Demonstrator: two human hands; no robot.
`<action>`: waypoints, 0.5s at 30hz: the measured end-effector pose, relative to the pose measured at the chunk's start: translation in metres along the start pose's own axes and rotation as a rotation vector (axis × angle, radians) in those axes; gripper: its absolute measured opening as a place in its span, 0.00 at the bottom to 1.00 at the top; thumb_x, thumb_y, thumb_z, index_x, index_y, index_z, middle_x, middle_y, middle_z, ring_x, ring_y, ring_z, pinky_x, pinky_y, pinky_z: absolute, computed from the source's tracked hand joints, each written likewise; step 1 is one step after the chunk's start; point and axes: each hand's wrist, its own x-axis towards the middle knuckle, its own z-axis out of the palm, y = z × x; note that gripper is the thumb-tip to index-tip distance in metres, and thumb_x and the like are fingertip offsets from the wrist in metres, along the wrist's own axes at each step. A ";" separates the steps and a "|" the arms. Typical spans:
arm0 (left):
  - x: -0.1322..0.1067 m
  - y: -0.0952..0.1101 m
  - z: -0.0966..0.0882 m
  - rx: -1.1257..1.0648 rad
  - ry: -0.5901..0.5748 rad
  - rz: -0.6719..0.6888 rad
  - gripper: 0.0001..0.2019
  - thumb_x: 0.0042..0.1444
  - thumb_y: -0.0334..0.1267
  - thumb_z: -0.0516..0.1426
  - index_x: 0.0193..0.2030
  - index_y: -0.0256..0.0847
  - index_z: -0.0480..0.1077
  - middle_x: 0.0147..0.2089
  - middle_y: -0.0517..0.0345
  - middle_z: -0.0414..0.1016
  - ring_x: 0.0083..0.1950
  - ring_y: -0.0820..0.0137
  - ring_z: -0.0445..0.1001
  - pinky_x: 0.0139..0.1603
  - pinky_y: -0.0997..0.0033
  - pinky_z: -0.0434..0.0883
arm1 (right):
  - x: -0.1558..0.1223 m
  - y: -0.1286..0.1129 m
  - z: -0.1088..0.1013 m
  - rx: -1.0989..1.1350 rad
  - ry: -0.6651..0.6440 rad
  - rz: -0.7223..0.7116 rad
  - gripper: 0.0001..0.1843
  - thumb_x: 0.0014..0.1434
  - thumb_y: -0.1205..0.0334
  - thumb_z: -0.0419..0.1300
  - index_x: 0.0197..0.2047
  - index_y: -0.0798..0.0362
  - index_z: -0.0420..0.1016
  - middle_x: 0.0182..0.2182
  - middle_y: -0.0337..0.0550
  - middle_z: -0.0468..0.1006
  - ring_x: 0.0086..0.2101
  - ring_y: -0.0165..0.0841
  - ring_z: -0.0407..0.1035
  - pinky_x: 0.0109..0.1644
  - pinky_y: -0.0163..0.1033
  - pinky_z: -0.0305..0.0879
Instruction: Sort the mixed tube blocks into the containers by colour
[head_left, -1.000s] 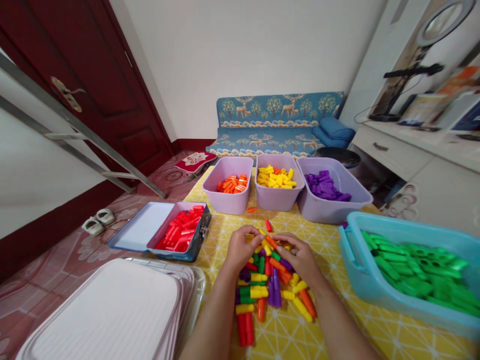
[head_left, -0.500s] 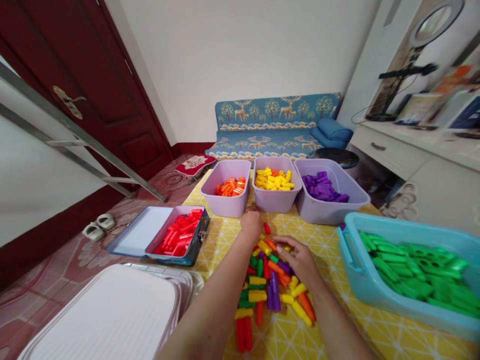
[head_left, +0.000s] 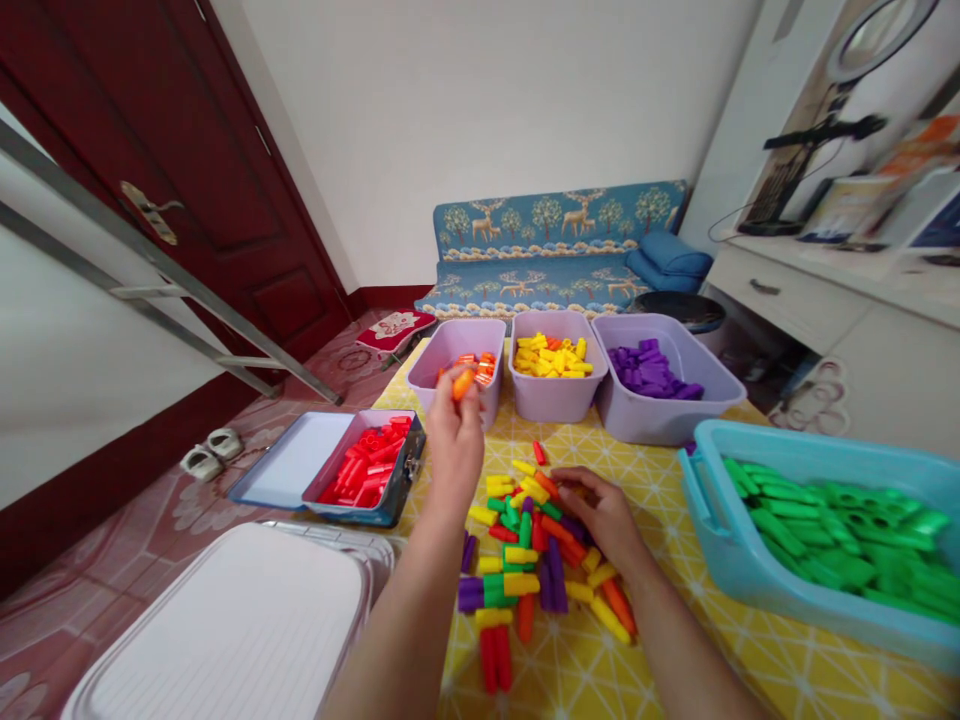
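My left hand (head_left: 457, 430) is closed on an orange plastic tube piece (head_left: 463, 383), held at the front rim of the lilac bin (head_left: 420, 375) that has orange pieces in it. My right hand (head_left: 606, 515) rests at the right side of a mixed pile of plastic pieces (head_left: 553, 575), its thumb and fingers apart next to an orange piece (head_left: 547, 485). Red, yellow, green, purple and orange pieces lie loose in that pile. One small red piece (head_left: 539, 453) lies just beyond it.
A lilac bin (head_left: 556, 398) holds mostly yellow pieces, another lilac bin (head_left: 645, 420) purple ones. Green pieces fill the turquoise tub (head_left: 757, 570) at right. The open tin case (head_left: 382, 515) at left contains red pieces. White lids (head_left: 225, 620) lie front left.
My left hand has risen from beyond the pile to the orange bin, now showing an orange piece in its fingers. My right hand stays almost in place at the pile.
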 end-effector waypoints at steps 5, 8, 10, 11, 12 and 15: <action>0.064 0.015 -0.011 0.171 0.258 0.279 0.14 0.63 0.37 0.47 0.54 0.40 0.64 0.44 0.53 0.72 0.44 0.70 0.71 0.49 0.69 0.68 | 0.000 0.000 0.000 0.014 -0.005 -0.016 0.14 0.55 0.52 0.61 0.41 0.50 0.78 0.42 0.46 0.79 0.44 0.40 0.72 0.51 0.46 0.67; 0.073 0.000 -0.008 0.481 0.063 0.233 0.19 0.53 0.30 0.55 0.53 0.38 0.66 0.51 0.46 0.70 0.55 0.58 0.67 0.58 0.56 0.63 | 0.000 0.001 0.000 -0.017 0.010 -0.028 0.14 0.55 0.53 0.61 0.42 0.51 0.78 0.42 0.46 0.80 0.45 0.40 0.72 0.51 0.46 0.66; 0.058 -0.009 -0.003 0.552 -0.075 0.184 0.27 0.47 0.26 0.57 0.57 0.35 0.64 0.55 0.41 0.67 0.59 0.54 0.65 0.60 0.53 0.62 | 0.000 0.001 0.000 -0.027 0.012 -0.023 0.14 0.55 0.53 0.61 0.42 0.51 0.78 0.42 0.46 0.80 0.44 0.40 0.72 0.51 0.46 0.66; 0.045 -0.013 0.000 0.540 -0.108 0.182 0.28 0.47 0.25 0.56 0.57 0.34 0.64 0.56 0.41 0.67 0.59 0.55 0.65 0.61 0.53 0.62 | 0.000 0.000 0.000 -0.023 0.010 -0.018 0.14 0.55 0.53 0.61 0.42 0.51 0.78 0.42 0.46 0.80 0.44 0.40 0.73 0.51 0.47 0.67; 0.030 -0.016 0.005 0.503 -0.157 0.193 0.26 0.48 0.25 0.55 0.57 0.36 0.65 0.56 0.43 0.68 0.59 0.57 0.65 0.62 0.55 0.62 | 0.000 0.000 0.000 -0.017 0.007 -0.014 0.14 0.55 0.53 0.61 0.42 0.51 0.78 0.42 0.46 0.80 0.44 0.40 0.73 0.51 0.47 0.67; -0.014 -0.029 0.024 0.334 -0.471 0.139 0.20 0.53 0.26 0.51 0.52 0.40 0.71 0.50 0.50 0.74 0.52 0.65 0.72 0.57 0.64 0.67 | 0.000 0.001 0.000 -0.005 0.012 -0.027 0.14 0.54 0.52 0.61 0.41 0.51 0.78 0.42 0.46 0.80 0.45 0.41 0.73 0.53 0.48 0.66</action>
